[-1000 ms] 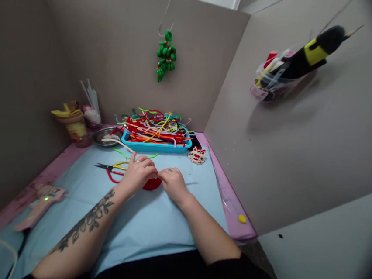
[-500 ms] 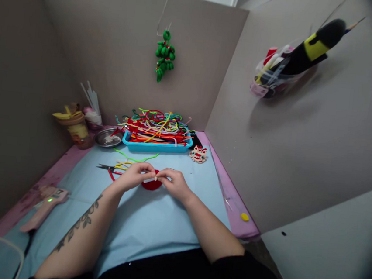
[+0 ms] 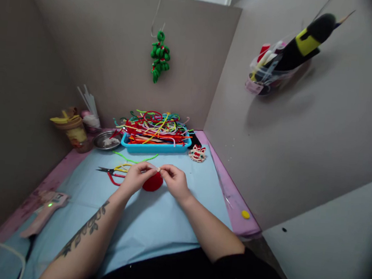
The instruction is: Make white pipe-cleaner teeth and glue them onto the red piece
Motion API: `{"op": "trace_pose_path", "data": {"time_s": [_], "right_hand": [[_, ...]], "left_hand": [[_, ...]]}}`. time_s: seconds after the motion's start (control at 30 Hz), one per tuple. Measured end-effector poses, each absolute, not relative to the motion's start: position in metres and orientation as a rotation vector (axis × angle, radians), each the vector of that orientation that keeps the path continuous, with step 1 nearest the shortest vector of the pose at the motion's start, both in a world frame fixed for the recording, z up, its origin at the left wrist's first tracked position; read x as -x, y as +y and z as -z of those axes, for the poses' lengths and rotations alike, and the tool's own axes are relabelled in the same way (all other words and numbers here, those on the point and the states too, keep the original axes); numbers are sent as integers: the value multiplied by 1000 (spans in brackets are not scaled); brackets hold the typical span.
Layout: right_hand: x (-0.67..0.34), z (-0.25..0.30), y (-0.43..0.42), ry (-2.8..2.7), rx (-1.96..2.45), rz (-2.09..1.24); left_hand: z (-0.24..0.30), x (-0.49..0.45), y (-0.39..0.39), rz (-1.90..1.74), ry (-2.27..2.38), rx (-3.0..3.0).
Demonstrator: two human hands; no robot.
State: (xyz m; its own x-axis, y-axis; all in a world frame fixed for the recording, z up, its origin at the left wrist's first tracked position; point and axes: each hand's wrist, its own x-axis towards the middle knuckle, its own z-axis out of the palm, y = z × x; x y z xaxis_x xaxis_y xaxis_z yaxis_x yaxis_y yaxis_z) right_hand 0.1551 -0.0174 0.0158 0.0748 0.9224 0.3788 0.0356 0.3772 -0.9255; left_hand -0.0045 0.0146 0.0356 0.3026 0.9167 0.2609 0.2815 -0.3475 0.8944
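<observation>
My left hand (image 3: 139,177) and my right hand (image 3: 175,182) meet above the cloth, fingertips pinched together. Between them is a small whitish piece (image 3: 158,169), too small to make out fully. A red round disc (image 3: 153,183) lies right below the fingertips, its upper edge partly covered by them. Just left of my left hand are scissors (image 3: 109,171) with one red and one yellow handle, partly hidden by the hand. A bright green pipe cleaner (image 3: 134,159) lies behind the hands.
Behind, a blue tray (image 3: 155,149) holds many coloured pipe cleaners, between a metal dish (image 3: 107,140) and a lion-face piece (image 3: 197,153). A pink glue gun (image 3: 44,214) with a cable lies left. A green ornament (image 3: 160,57) and a tool holder (image 3: 271,73) hang on the walls.
My fingertips have lifted slightly away from me with the whitish piece, from in front of the red disc to its far edge. More of the disc shows. The view has shifted slightly.
</observation>
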Motion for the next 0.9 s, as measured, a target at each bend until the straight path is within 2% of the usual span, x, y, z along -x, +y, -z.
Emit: {"op": "trace_pose_path", "data": {"time_s": [0.33,0.67,0.9], "right_hand": [[-157,-14,-16,-1383,1083,-521],[-163,-6,-11,-1627,1137,-191],[-163,-1,-8,-1796,1178,-64]], "left_hand": [[-28,-1,8,-1177,1235,-2232],[-36,-5,-3,-869,1561,-2727],[-43,-4,-5,-587,1575,-3129]]}}
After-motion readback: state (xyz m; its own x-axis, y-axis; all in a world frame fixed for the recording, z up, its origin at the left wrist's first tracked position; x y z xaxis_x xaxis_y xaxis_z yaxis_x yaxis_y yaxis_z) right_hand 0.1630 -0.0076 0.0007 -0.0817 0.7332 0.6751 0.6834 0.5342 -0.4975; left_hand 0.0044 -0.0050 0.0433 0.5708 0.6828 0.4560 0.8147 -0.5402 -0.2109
